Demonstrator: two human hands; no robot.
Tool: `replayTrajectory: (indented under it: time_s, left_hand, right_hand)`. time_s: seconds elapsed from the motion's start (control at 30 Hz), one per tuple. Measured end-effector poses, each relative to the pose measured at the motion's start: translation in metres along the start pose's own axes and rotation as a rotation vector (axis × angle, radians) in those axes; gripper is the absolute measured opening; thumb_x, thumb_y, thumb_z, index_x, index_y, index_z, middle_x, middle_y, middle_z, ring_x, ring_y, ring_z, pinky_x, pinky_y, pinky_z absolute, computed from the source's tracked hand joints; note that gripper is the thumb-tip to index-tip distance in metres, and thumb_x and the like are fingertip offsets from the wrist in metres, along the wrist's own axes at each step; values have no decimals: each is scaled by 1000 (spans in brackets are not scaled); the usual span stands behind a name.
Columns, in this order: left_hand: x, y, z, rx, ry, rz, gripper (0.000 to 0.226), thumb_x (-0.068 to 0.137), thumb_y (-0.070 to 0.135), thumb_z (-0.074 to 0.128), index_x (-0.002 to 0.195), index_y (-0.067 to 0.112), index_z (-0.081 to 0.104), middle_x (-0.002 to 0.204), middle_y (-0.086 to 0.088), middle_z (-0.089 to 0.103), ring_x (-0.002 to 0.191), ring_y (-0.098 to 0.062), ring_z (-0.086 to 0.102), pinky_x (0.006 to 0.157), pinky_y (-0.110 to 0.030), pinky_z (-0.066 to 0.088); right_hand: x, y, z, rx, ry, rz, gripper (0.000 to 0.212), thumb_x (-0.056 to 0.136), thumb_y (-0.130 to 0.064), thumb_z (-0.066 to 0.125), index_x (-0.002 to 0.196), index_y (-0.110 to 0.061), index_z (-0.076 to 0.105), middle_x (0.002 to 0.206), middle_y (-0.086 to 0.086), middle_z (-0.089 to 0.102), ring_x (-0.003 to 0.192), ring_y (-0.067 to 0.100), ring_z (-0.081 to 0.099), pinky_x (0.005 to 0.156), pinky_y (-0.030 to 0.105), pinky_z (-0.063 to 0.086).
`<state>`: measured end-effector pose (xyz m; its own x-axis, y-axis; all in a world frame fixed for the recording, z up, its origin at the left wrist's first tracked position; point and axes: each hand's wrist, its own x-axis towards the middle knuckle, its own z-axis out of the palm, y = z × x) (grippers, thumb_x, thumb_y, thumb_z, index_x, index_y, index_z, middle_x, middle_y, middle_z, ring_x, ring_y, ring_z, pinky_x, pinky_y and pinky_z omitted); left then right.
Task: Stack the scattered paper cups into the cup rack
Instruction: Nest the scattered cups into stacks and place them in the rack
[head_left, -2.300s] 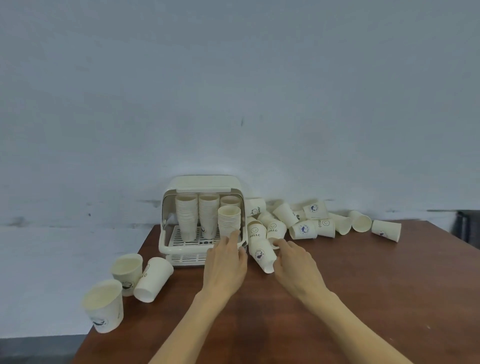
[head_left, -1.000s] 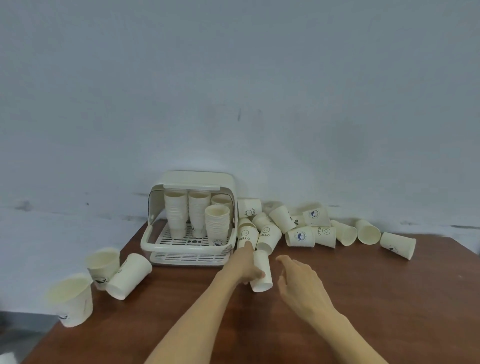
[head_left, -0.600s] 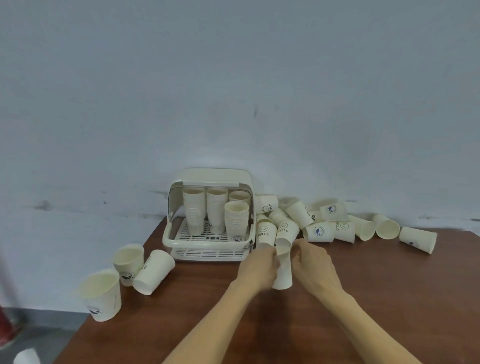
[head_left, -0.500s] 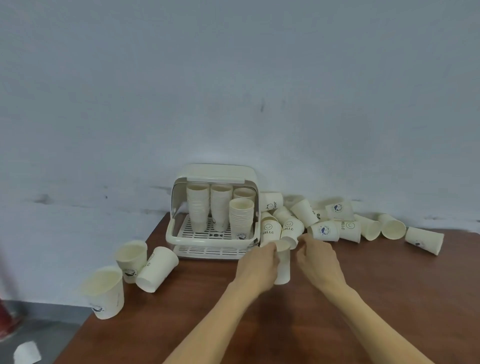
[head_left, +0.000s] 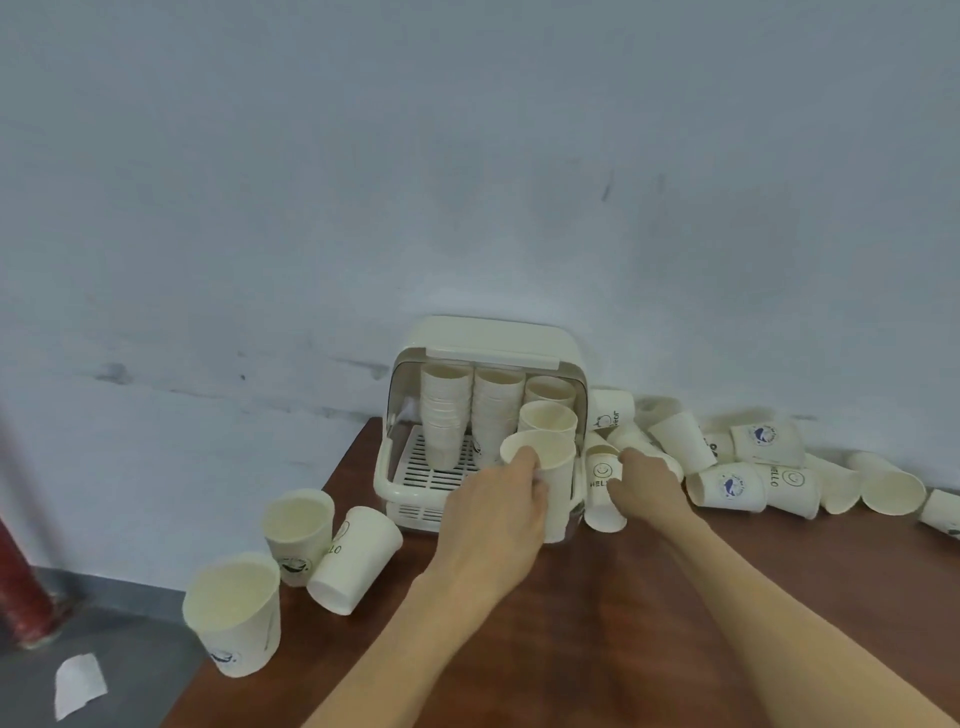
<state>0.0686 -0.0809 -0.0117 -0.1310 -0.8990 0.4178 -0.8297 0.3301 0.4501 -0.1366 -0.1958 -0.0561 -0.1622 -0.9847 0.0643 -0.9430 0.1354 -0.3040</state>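
The left hand (head_left: 493, 512) is gripping an upright paper cup (head_left: 543, 470), mouth up and long axis vertical, at the front right of the cup rack (head_left: 485, 421), which is holding tall stacks of nested cups (head_left: 470, 415) standing mouth up. The right hand (head_left: 647, 480) is curling its fingers round a HELLO cup (head_left: 602, 486) just beside the rack. More loose cups (head_left: 753, 467) are lying on their sides along the wall on the brown desk (head_left: 597, 623).

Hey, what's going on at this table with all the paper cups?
A person is tidying paper cups into a cup rack. Their left hand grips an upright cup in front of the rack, which already holds several stacks. The right hand is on a HELLO cup in the pile beside it.
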Motion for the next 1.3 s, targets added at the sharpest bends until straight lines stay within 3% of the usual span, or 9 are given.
replayTrajectory:
  time_s: [0.13, 0.3, 0.47, 0.63, 0.7, 0.77, 0.83, 1.0, 1.3]
  left_hand:
    - [5, -11, -6, 59, 28, 21, 14, 101, 32, 35, 102, 21, 45, 87, 3, 58, 71, -17, 45, 62, -32, 33]
    - [9, -19, -8, 76, 30, 21, 9, 100, 31, 35, 95, 24, 36, 78, 7, 48, 69, -16, 43, 61, -31, 31]
    - [10, -27, -9, 53, 14, 0, 12, 100, 31, 34, 91, 24, 34, 78, 5, 51, 70, -19, 48, 61, -34, 35]
    - [11, -34, -16, 56, 6, -79, 19, 101, 34, 31, 100, 19, 44, 89, -5, 65, 84, -28, 60, 67, -38, 46]
    - [15, -37, -23, 73, 36, -97, 24, 102, 34, 30, 105, 18, 47, 93, -6, 66, 87, -29, 61, 69, -37, 45]
    - [22, -43, -28, 104, 70, -114, 25, 102, 33, 30, 107, 17, 48, 97, -6, 64, 89, -28, 61, 71, -35, 48]
    - [31, -52, -30, 97, 108, -133, 24, 102, 31, 33, 104, 16, 52, 102, -7, 63, 88, -28, 63, 72, -39, 54]
    - [50, -70, -22, 148, 82, -180, 28, 100, 27, 37, 102, 17, 63, 109, -10, 66, 92, -29, 64, 75, -39, 55]
    - [58, -93, 14, 173, -9, -317, 28, 98, 28, 41, 109, 18, 66, 108, -7, 64, 97, -26, 61, 70, -33, 46]
  right_hand:
    - [19, -11, 1, -60, -58, -22, 35, 88, -17, 51, 122, -8, 49, 114, 12, 63, 105, 29, 57, 77, 32, 43]
    - [29, -19, 3, -98, -155, -28, 40, 90, -20, 47, 129, -13, 50, 118, 10, 62, 108, 28, 58, 76, 30, 41]
    - [23, -23, -4, -128, -213, -12, 38, 88, -19, 51, 124, -10, 54, 111, 9, 65, 102, 24, 61, 74, 28, 43]
    - [-7, -23, -20, -123, -186, 35, 43, 87, -20, 63, 122, -5, 43, 113, 8, 59, 98, 23, 55, 67, 27, 38]
    - [-20, -19, -22, -122, -171, 30, 34, 89, -21, 57, 117, -6, 48, 101, 5, 58, 92, 22, 54, 64, 26, 38]
    - [-33, -15, -21, -114, -157, 27, 25, 93, -22, 48, 113, -7, 50, 106, 7, 58, 87, 21, 50, 69, 27, 40]
    - [-47, -12, -21, -80, -121, 37, 18, 95, -20, 41, 107, -11, 50, 107, 9, 57, 85, 23, 48, 71, 30, 40]
    - [-75, -11, -28, 8, 121, -8, 18, 90, -22, 43, 74, -18, 48, 76, 2, 54, 78, 28, 53, 64, 33, 44]
    - [-102, -41, -58, -26, 356, -182, 26, 94, -33, 45, 78, -19, 60, 78, -1, 59, 76, 25, 57, 59, 33, 40]
